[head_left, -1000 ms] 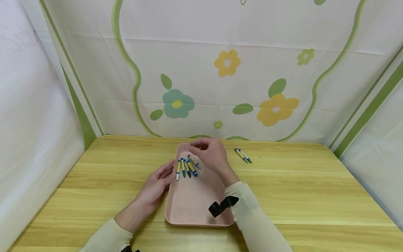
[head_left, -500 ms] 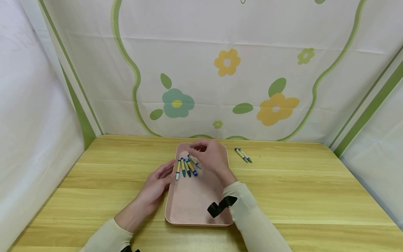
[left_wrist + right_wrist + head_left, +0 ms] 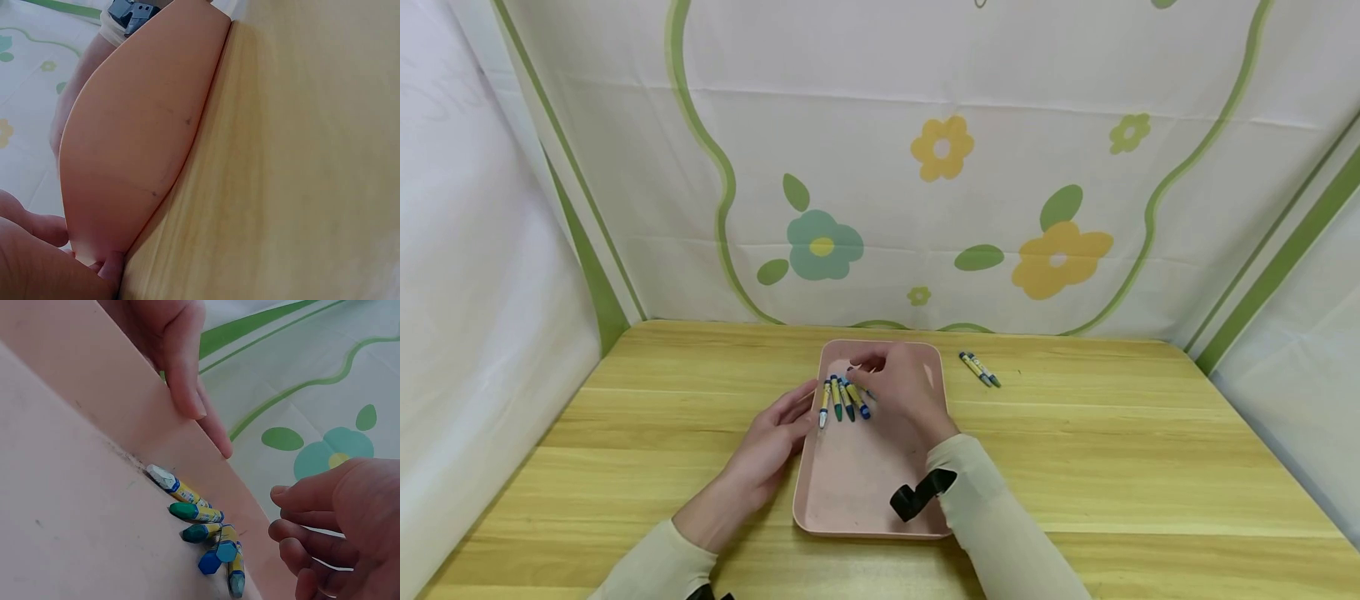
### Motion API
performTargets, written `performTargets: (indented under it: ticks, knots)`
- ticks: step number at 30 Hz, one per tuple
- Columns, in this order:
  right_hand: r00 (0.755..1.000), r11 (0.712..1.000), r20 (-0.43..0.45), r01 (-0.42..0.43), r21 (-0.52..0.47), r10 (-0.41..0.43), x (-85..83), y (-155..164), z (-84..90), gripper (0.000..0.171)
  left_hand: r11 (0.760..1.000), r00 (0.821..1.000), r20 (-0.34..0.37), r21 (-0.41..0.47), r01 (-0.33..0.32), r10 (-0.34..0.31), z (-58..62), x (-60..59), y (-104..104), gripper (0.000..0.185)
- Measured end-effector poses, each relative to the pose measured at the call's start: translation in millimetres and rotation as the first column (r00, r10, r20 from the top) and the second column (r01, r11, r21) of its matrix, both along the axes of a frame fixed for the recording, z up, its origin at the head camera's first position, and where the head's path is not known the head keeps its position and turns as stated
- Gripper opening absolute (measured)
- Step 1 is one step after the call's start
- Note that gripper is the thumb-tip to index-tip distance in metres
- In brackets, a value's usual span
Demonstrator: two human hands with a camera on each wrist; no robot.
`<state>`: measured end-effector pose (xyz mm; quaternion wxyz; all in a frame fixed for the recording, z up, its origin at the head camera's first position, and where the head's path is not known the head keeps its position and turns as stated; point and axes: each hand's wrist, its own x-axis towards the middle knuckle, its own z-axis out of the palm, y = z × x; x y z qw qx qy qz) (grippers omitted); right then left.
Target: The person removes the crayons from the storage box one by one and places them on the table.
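Observation:
A pink tray [image 3: 857, 492] lies on the wooden table [image 3: 1112, 450]. Several blue and green crayons [image 3: 842, 400] lie side by side at the tray's far left. My right hand [image 3: 874, 367] hovers low over them with fingers loosely curled, hiding part of a slanted crayon. In the right wrist view the crayons [image 3: 200, 534] lie against the tray wall, and the right hand's fingertips [image 3: 294, 547] hold nothing. My left hand [image 3: 797, 412] rests with straight fingers against the tray's left rim [image 3: 150, 444]. The left wrist view shows the tray's outer wall [image 3: 144, 137].
Two more crayons [image 3: 979, 369] lie on the table to the right of the tray's far corner. A flowered cloth backdrop [image 3: 940, 150] closes off the back and sides. A black strap [image 3: 917, 493] sits on my right wrist.
My right hand has come down and slightly nearer over the crayons, now covering most of the slanted one. The left hand and tray have stayed put.

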<state>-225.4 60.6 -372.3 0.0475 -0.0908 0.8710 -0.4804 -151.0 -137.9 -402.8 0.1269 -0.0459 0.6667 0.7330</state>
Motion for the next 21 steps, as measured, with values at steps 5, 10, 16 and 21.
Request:
performTargets:
  ticks: [5,10,16,21]
  knots:
    - [1.000,0.999,0.003,-0.012,0.029,0.012,-0.8,-1.5,-2.9,0.017,1.000,1.000,-0.002,-0.001,-0.001,0.001,0.1,0.2,0.3,0.058]
    - [1.000,0.997,0.021,-0.020,0.069,0.019,-2.5,-3.1,-7.7,0.017,1.000,1.000,-0.004,-0.002,0.000,0.000,-0.7,0.1,0.2,0.058]
    - [0.999,0.995,0.024,-0.024,0.100,0.022,-3.1,-4.7,-10.1,0.015,1.000,1.000,0.001,0.001,-0.001,0.001,-1.5,-0.4,-0.1,0.059]
    - [0.999,0.991,0.017,-0.035,0.133,0.033,-3.0,-4.9,-8.9,0.016,1.000,1.000,0.002,-0.005,-0.004,0.004,-0.4,-0.6,0.7,0.058]
